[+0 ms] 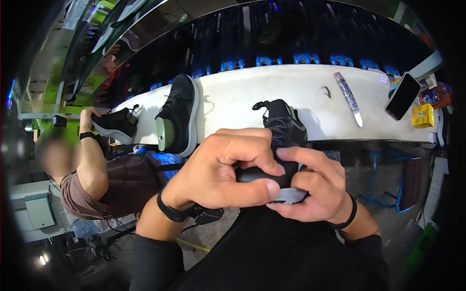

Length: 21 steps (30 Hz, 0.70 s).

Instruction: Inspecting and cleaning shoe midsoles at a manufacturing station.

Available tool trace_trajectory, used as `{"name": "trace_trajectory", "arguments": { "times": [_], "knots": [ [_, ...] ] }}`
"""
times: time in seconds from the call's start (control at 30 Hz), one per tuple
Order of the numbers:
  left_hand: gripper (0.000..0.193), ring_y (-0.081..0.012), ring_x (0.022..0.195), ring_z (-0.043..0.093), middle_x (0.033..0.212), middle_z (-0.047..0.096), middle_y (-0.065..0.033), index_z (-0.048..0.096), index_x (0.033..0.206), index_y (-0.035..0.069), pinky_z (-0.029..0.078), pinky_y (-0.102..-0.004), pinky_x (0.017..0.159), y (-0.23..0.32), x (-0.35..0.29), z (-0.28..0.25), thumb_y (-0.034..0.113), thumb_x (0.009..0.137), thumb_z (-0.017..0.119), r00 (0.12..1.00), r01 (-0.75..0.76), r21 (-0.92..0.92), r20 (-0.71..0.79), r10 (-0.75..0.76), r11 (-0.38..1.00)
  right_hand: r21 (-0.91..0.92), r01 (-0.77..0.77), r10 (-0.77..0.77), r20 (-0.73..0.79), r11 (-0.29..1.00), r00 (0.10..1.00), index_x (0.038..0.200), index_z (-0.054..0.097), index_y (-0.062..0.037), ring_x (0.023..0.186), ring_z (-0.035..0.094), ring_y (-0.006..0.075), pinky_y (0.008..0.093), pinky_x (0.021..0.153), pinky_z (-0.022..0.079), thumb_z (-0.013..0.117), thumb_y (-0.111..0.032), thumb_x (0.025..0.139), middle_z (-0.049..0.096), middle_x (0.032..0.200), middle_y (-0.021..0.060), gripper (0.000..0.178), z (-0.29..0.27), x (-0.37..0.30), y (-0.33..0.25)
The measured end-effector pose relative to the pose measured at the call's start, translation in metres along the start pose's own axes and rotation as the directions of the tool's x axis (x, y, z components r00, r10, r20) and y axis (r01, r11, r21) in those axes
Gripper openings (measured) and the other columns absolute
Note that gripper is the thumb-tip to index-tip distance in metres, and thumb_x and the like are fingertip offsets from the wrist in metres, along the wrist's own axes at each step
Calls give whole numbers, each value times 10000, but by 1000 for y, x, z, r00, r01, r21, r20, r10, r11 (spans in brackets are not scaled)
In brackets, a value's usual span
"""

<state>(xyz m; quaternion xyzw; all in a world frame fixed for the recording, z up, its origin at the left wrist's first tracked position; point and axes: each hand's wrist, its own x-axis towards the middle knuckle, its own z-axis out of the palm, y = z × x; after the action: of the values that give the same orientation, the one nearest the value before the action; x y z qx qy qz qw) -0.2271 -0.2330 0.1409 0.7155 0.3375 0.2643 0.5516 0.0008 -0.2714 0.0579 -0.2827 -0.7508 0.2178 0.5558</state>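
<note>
Pinching the near end of a black lace-up fabric shoe with a pale sole point(280, 123): left hand point(218, 167), thumb and index pressed on the upper; right hand point(318, 184), fingers curled round the sole edge. Shoe at near edge of long white table point(233, 97), far end over it; contact with tabletop unclear. Left: black shoe with pale green insert point(187, 106). Right: pattern-handled tool with white tip point(345, 92), black phone point(404, 96), small yellow box point(423, 116). Far left, co-worker's hand point(87, 119) on another black shoe point(115, 122).
</note>
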Motion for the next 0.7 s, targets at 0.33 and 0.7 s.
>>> {"name": "trace_trajectory", "arguments": {
  "times": [0.33, 0.7],
  "knots": [
    [796, -374, 1161, 704, 1354, 687, -198, 667, 1380, -41, 577, -419, 987, 19, -36, 2, 472, 826, 916, 993, -94, 469, -22, 118, 878, -5, -86, 86, 84, 996, 993, 1013, 672, -61, 710, 680, 215, 315, 578, 557, 1006, -265, 715, 643, 1000, 98, 492, 9, -16, -3],
    [700, -386, 1183, 765, 1274, 766, -254, 752, 1244, -57, 608, -416, 1025, -2, -46, 12, 262, 680, 1015, 968, 120, 596, -248, 40, 794, -73, -326, 333, 162, 943, 929, 1017, 708, -50, 882, 793, 267, 359, 737, 647, 1014, -273, 679, 676, 1348, 126, 508, 2, -48, 42]
  ]
}}
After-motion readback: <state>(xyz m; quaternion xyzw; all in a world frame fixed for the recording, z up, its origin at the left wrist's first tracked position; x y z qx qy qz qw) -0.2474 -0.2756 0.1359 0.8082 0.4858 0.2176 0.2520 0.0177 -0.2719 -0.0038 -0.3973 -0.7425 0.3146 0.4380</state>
